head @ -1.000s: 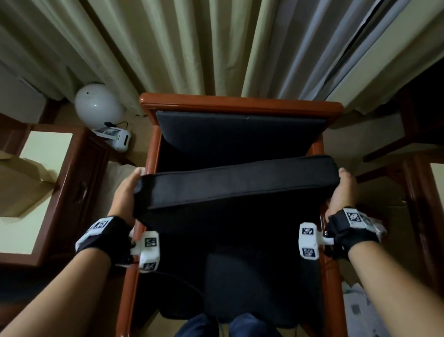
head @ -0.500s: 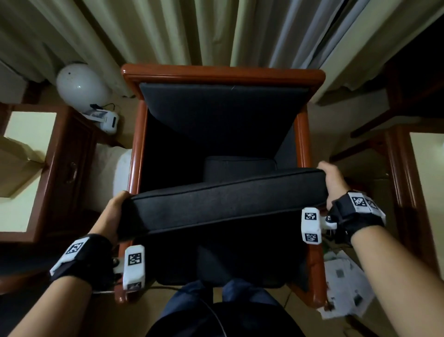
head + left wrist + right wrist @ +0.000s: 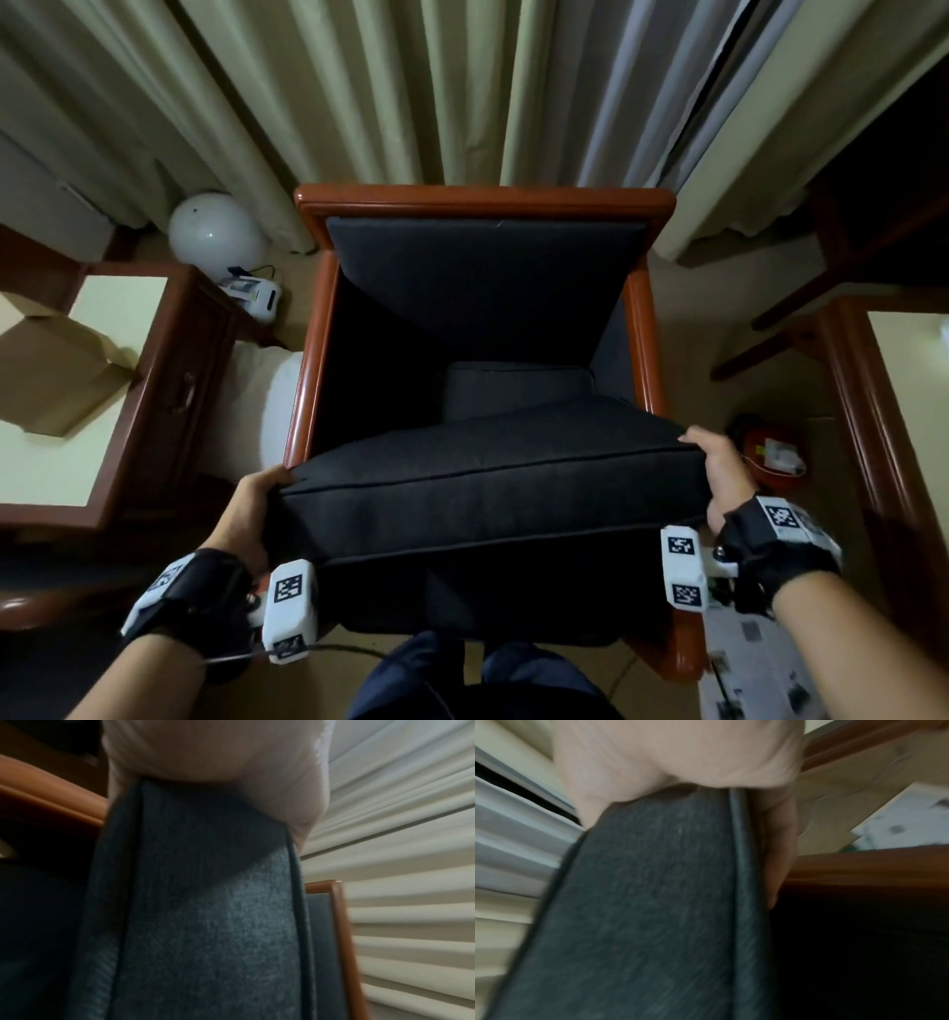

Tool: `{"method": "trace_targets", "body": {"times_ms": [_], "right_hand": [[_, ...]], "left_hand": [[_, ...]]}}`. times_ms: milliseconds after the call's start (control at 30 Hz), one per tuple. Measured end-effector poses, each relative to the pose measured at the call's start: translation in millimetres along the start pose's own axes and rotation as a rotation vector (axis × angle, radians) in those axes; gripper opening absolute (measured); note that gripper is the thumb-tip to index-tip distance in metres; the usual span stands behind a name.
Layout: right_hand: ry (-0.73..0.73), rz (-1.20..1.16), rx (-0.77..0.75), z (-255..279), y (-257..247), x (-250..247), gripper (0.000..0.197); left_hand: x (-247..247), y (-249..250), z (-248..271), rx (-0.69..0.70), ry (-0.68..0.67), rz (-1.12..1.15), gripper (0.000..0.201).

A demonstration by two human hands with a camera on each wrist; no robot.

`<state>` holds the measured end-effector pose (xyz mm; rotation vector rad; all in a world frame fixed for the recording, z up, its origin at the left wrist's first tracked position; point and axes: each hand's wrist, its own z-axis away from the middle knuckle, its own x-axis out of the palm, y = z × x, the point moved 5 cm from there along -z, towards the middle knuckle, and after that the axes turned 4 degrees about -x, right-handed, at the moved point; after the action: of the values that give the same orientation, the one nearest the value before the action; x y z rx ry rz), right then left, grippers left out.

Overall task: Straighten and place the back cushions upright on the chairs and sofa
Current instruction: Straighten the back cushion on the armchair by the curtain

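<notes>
Dark cushion (image 3: 488, 493), thick slab of woven fabric with piped seams, now sits lower and nearer me at the front of the chair (image 3: 485, 200) than a second ago; not yet upright. My left hand (image 3: 251, 509) and right hand (image 3: 719, 478) clamp its ends. Glossy wood frame; another cushion (image 3: 482, 277) already stands upright.

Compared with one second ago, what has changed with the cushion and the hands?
The dark cushion has been drawn away from the chair back toward the person, uncovering a smaller cushion lying deep in the chair. Both the left hand and right hand moved back with it. Unchanged: each hand still grips one end of the cushion.
</notes>
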<state>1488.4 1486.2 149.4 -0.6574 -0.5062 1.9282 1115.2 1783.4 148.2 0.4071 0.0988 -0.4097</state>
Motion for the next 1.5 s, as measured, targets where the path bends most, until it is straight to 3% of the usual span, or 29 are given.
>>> {"method": "trace_targets", "body": {"times_ms": [133,233,267,433,533,633,667,733,767,800,867,933,1033,1167,1233,1333,1400,1500], "right_hand": [[0.028,-0.08,-0.032,3,-27,-2,0.021],[0.062,-0.099,-0.076,-5,-49,-10,0.051],[0.059,-0.098,-0.096,-5,-57,-13,0.051],[0.068,-0.149,-0.162,-14,-82,-12,0.035],[0.093,-0.224,-0.173,-24,-92,7,0.032],[0.062,-0.3,-0.162,-30,-93,41,0.022],[0.039,-0.302,-0.139,-33,-88,53,0.027],[0.009,-0.271,-0.109,-44,-71,71,0.069],[0.043,-0.256,-0.134,-48,-66,74,0.083],[0.083,-0.247,-0.181,-50,-66,75,0.079],[0.125,-0.247,-0.215,-62,-67,79,0.054],[0.123,-0.312,-0.196,-77,-72,87,0.043],[0.137,-0.304,-0.18,-110,-96,102,0.055],[0.196,-0.185,-0.105,-149,-146,127,0.096],[0.176,-0.115,-0.07,-167,-168,138,0.092],[0.171,0.012,-0.063,-184,-175,148,0.079],[0.196,0.048,-0.083,-193,-175,144,0.081],[0.156,0.061,-0.036,-192,-179,146,0.085]], "left_hand": [[-1,32,17,0.061,-0.027,0.039,0.024],[-2,66,36,0.126,-0.024,0.056,0.029],[-3,79,38,0.156,-0.035,0.07,0.031],[17,127,64,0.319,-0.153,0.068,0.026],[28,145,42,0.314,-0.165,0.111,0.018],[44,155,5,0.302,-0.086,0.125,0.02],[51,154,-9,0.293,-0.078,0.113,0.021],[64,151,-35,0.316,-0.054,0.108,0.019],[66,152,-47,0.355,-0.029,0.098,0.022],[67,153,-52,0.386,0.0,0.084,0.03],[69,158,-62,0.414,0.035,0.038,0.049],[76,168,-66,0.417,0.036,-0.004,0.053],[86,205,-83,0.441,0.095,-0.015,0.056],[107,258,-103,0.409,0.238,-0.108,0.103],[113,281,-120,0.373,0.286,-0.155,0.114],[111,306,-158,0.283,0.324,-0.242,0.151],[113,311,-166,0.276,0.296,-0.247,0.154],[119,307,-137,0.278,0.281,-0.253,0.133]]}}
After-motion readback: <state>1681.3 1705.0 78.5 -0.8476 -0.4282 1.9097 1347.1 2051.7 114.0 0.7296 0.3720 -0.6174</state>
